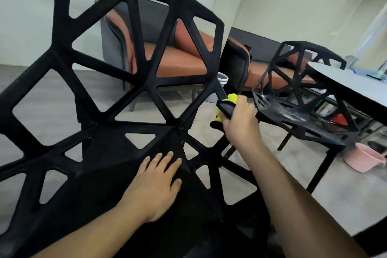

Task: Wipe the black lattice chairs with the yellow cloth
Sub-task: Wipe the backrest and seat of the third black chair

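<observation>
Wiping the near black plastic lattice chair [134,52]

Right hand [238,119] grips crumpled yellow cloth [231,98] around its arm strut; left hand [156,182] lies flat, fingers straight, on the seat.

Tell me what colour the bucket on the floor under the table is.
Pink: the bucket shows in the head view, at the right.

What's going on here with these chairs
A person is wiping a black lattice chair. Their right hand grips a yellow cloth wrapped round the right edge of the chair's frame, while the left hand rests flat on the seat. A second lattice chair stands to the right beside a table, its seat showing pale smears. A pink basin sits on the floor.
</observation>
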Motion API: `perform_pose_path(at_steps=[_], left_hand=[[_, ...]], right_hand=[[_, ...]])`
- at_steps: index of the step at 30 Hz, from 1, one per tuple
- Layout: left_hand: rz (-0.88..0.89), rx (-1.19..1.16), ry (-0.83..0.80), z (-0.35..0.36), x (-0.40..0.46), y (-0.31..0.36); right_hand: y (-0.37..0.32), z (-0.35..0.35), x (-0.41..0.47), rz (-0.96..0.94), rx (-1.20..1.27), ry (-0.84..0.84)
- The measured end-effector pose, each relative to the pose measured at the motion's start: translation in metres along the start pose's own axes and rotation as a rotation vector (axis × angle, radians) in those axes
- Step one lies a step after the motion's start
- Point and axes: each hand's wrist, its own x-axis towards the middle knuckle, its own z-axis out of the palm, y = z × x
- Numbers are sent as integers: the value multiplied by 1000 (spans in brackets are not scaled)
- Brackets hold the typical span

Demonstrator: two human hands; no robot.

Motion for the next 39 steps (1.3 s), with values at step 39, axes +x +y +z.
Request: perform_pose_path(at_steps=[39], left_hand=[[-258, 100, 133, -79, -159, -67]], right_hand=[[-158, 129, -124, -611, 343, -589]])
